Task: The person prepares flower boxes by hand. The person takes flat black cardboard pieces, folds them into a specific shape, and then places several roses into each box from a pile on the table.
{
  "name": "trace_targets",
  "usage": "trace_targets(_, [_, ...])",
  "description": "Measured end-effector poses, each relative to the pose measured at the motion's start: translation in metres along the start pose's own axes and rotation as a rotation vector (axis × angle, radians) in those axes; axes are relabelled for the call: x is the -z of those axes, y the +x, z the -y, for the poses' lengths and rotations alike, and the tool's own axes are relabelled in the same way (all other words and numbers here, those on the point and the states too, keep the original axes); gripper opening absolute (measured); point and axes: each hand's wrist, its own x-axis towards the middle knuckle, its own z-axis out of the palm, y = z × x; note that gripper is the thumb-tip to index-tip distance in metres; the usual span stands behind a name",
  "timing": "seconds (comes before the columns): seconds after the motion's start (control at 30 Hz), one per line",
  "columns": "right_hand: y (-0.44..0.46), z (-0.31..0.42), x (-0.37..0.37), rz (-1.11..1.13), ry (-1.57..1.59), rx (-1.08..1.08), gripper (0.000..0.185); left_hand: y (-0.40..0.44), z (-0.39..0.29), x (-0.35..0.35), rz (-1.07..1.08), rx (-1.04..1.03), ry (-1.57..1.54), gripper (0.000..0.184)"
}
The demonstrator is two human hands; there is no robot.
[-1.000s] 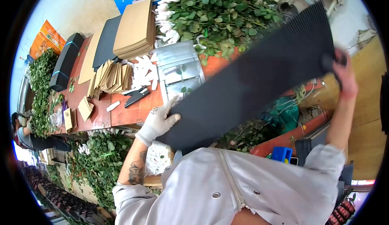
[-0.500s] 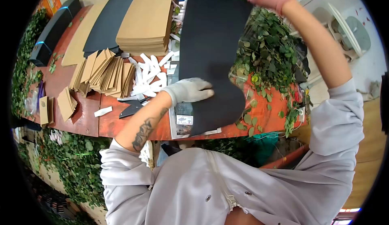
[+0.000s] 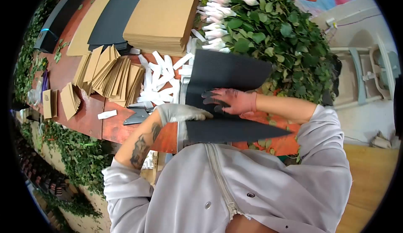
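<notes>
A black corrugated sheet (image 3: 228, 67) lies in front of me on the table. Its near part (image 3: 235, 131) is bent up, making a crease across the sheet under my hands. My left hand (image 3: 182, 112), in a pale grey glove, rests along this crease with fingers stretched out and nothing visible in them. Beside it, my right hand (image 3: 231, 100), in a pink glove with dark fingertips, presses on the sheet with its fingers spread. Left of the sheet lie loose white strips (image 3: 158, 79) and a dark flat-bladed tool (image 3: 136, 116).
A tall stack of brown cardboard (image 3: 161, 12) stands behind the strips, with black sheets (image 3: 115, 17) beside it. Small brown cardboard pieces (image 3: 107, 75) lie fanned out at left. Leafy stems (image 3: 289, 35) with white-wrapped heads (image 3: 220, 10) fill the back right. A white chair (image 3: 357, 73) stands at right.
My right hand has come down from the sheet's far end to its middle. The sheet, flat before, is now bent up at its near part. My left hand has shifted slightly toward me.
</notes>
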Motion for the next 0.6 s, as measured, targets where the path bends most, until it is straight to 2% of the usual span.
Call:
trace_targets(0.03, [0.004, 0.005, -0.001, -0.012, 0.019, 0.016, 0.049, -0.017, -0.020, -0.003, -0.092, 0.009, -0.070, 0.051])
trace_targets(0.1, [0.014, 0.019, 0.005, 0.247, -0.258, -0.035, 0.052, -0.024, -0.026, -0.002, -0.093, 0.037, -0.079, 0.050])
trace_targets(0.13, [0.016, 0.013, -0.009, 0.239, -0.239, -0.023, 0.052, -0.027, -0.027, -0.001, -0.086, 0.039, -0.078, 0.049])
trace_targets(0.2, [0.024, 0.002, -0.057, 0.161, -0.220, -0.033, 0.051, -0.033, -0.038, -0.005, -0.202, 0.074, -0.090, 0.046])
trace_targets(0.23, [0.016, -0.004, -0.075, -0.024, -0.346, 0.014, 0.051, -0.044, -0.059, -0.001, -0.323, 0.252, -0.006, 0.041])
trace_targets(0.27, [0.007, -0.017, -0.099, -0.110, 0.208, -0.062, 0.050, -0.061, -0.070, 0.003, -0.447, 0.443, 0.085, 0.036])
trace_targets(0.3, [0.014, -0.006, -0.083, 0.112, -0.159, -0.127, 0.049, -0.087, -0.069, 0.000, -0.773, 0.137, 0.129, 0.027])
trace_targets(0.33, [0.022, 0.006, -0.064, 0.350, -0.526, -0.108, 0.048, -0.120, -0.080, 0.011, -0.955, 0.141, 0.132, 0.028])
trace_targets(0.37, [0.019, 0.002, -0.067, 0.095, -0.226, -0.097, 0.046, -0.149, -0.103, 0.019, -1.274, 0.241, 0.152, 0.033])
trace_targets(0.4, [0.029, 0.007, -0.056, 0.081, -0.235, -0.085, 0.046, -0.191, -0.067, 0.041, -1.569, 0.281, 0.325, 0.044])
trace_targets(0.47, [0.035, 0.018, -0.027, 0.276, -0.208, -0.149, 0.045, -0.263, -0.029, 0.092, -1.807, 0.444, 0.725, 0.068])
trace_targets(0.53, [0.037, 0.023, -0.021, 0.288, -0.272, -0.138, 0.046, -0.299, 0.023, 0.127, -1.712, 0.918, 0.529, 0.090])
trace_targets(0.57, [0.039, 0.026, -0.018, 0.313, -0.286, -0.145, 0.047, -0.295, 0.019, 0.129, -1.722, 0.898, 0.525, 0.090])
trace_targets(0.6, [0.039, 0.026, -0.016, 0.338, -0.298, -0.152, 0.048, -0.284, 0.011, 0.130, -1.607, 0.997, 0.396, 0.093])
